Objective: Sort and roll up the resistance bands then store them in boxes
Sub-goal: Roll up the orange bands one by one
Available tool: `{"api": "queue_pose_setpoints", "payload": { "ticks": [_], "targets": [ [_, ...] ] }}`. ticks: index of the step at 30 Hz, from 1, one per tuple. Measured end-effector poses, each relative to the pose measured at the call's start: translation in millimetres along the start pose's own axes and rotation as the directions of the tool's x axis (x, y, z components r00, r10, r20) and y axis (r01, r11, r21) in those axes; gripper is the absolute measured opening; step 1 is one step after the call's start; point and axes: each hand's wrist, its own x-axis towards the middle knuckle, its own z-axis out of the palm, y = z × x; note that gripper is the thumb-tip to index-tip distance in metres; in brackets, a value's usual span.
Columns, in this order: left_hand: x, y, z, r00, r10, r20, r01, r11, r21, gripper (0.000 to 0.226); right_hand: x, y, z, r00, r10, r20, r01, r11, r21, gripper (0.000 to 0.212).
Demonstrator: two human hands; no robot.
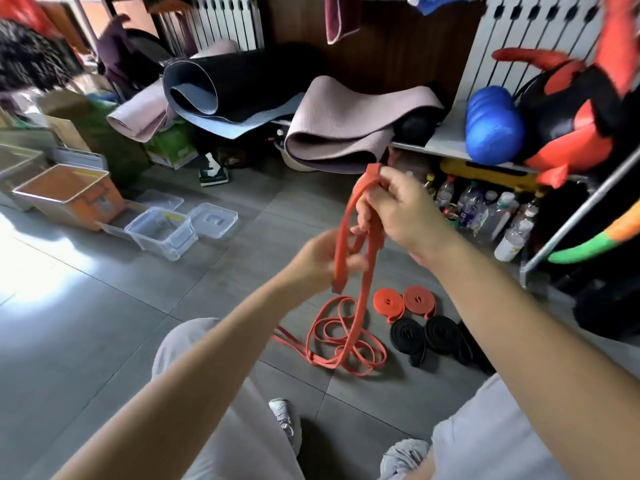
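The grey tiled floor (pixel 104 323) carries all the task items. At the left of the frame, above its middle, an open orange-sided storage box (pixel 86 209) is noted. Just right of it stands an open clear plastic box (pixel 156 242), with a clear plastic lid (pixel 214 220) laid flat beside that. No bands can be seen inside either box.

At frame centre a long orange rubber resistance band (pixel 341 244) is held up, folded into several hanging strands. Its lower part trails down into loose orange loops (pixel 346 341) on the floor at lower centre. Whether those loops are one band or several cannot be told.

The top fold of the band is gripped by the right hand (pixel 405 213), its fingers curled tight around the strands. Lower down and to the left, one strand is pinched by the left hand (pixel 322 265), its fingers closed on the rubber.

Right of the loose loops lie two rolled orange bands (pixel 388 303) side by side, and just below them two rolled black bands (pixel 408 336).

The step in hand is judged to be the gathering and straightening of this band before rolling. Sorting by colour appears partly done, and storing is not yet begun. For the next move, the strands would have to be laid flat together without twists, one end fixed between the fingers, and a tight coil started, with the trailing length drawn free of the floor loops.
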Motion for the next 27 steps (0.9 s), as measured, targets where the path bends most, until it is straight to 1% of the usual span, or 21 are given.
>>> {"api": "queue_pose_setpoints", "payload": {
  "ticks": [1, 2, 4, 5, 7, 8, 10, 11, 12, 14, 15, 16, 17, 18, 19, 21, 22, 23, 24, 27],
  "targets": [
    [-5, -12, 11, 0.999, -0.004, 0.047, 0.003, 1.000, 0.028, 0.053, -1, 2, 1, 1.000, 0.008, 0.002, -0.008, 1.000, -0.017, 0.029],
    [-10, -22, 23, 0.997, -0.039, 0.073, 0.038, 0.999, 0.021, 0.060, -2, 2, 1, 1.000, 0.017, -0.002, -0.017, 1.000, -0.020, 0.029],
    [-21, -40, 45, 0.975, -0.198, 0.097, 0.210, 0.970, -0.126, 0.057, -3, -1, -1, 1.000, 0.007, -0.026, -0.008, 1.000, -0.029, 0.028],
    [-24, -53, 55, 0.954, -0.281, 0.104, 0.297, 0.932, -0.208, 0.062, -3, -1, -4, 0.999, -0.011, -0.043, 0.009, 0.999, -0.049, 0.029],
    [-34, -79, 74, 0.911, -0.398, 0.112, 0.413, 0.875, -0.251, 0.074, -4, -3, -12, 0.996, -0.039, -0.082, 0.030, 0.994, -0.108, 0.030],
    [-41, -89, 81, 0.890, -0.447, 0.088, 0.455, 0.861, -0.227, 0.073, -5, -1, -17, 0.994, -0.045, -0.100, 0.032, 0.992, -0.124, 0.030],
    [-51, -109, 87, 0.852, -0.522, -0.024, 0.513, 0.845, -0.151, 0.074, -9, 7, -26, 0.993, -0.004, -0.115, -0.006, 0.996, -0.087, 0.029],
    [-54, -112, 86, 0.826, -0.558, -0.078, 0.538, 0.822, -0.187, 0.072, -12, 15, -30, 0.992, 0.036, -0.118, -0.047, 0.995, -0.093, 0.028],
    [-52, -113, 81, 0.797, -0.592, -0.116, 0.555, 0.795, -0.244, 0.069, -14, 24, -33, 0.991, 0.071, -0.115, -0.088, 0.985, -0.149, 0.027],
    [-38, -105, 67, 0.754, -0.618, -0.221, 0.533, 0.773, -0.343, 0.061, -20, 46, -38, 0.990, 0.097, -0.098, -0.128, 0.911, -0.392, 0.020],
    [-27, -96, 57, 0.749, -0.608, -0.262, 0.497, 0.778, -0.384, 0.058, -22, 57, -40, 0.990, 0.111, -0.089, -0.141, 0.855, -0.498, 0.014],
    [-15, -84, 47, 0.763, -0.580, -0.286, 0.450, 0.793, -0.411, 0.057, -27, 65, -40, 0.986, 0.148, -0.082, -0.169, 0.811, -0.560, 0.009],
    [-2, -72, 38, 0.800, -0.520, -0.301, 0.390, 0.831, -0.397, 0.055, -32, 72, -40, 0.977, 0.194, -0.083, -0.204, 0.769, -0.606, 0.013],
    [8, -54, 29, 0.840, -0.440, -0.317, 0.328, 0.878, -0.349, 0.052, -38, 76, -39, 0.968, 0.236, -0.082, -0.234, 0.738, -0.633, 0.020],
    [18, -37, 22, 0.878, -0.347, -0.329, 0.264, 0.926, -0.271, 0.047, -42, 80, -37, 0.962, 0.264, -0.078, -0.252, 0.734, -0.631, 0.023],
    [32, -1, 13, 0.936, -0.150, -0.319, 0.112, 0.985, -0.135, 0.036, -47, 80, -35, 0.966, 0.255, -0.036, -0.229, 0.787, -0.574, 0.011],
    [35, 19, 10, 0.952, -0.074, -0.297, 0.042, 0.993, -0.112, 0.033, -49, 75, -34, 0.974, 0.224, -0.018, -0.198, 0.818, -0.540, 0.016],
    [35, 38, 8, 0.962, -0.009, -0.274, -0.024, 0.993, -0.118, 0.030, -50, 71, -35, 0.979, 0.202, -0.009, -0.178, 0.840, -0.513, 0.024],
    [34, 54, 7, 0.966, 0.049, -0.253, -0.086, 0.987, -0.137, 0.029, -50, 67, -36, 0.984, 0.179, -0.009, -0.162, 0.865, -0.474, 0.028],
    [29, 87, 6, 0.957, 0.178, -0.228, -0.214, 0.966, -0.143, 0.030, -49, 54, -42, 0.989, 0.143, -0.049, -0.151, 0.939, -0.310, 0.025]
  ]
}}
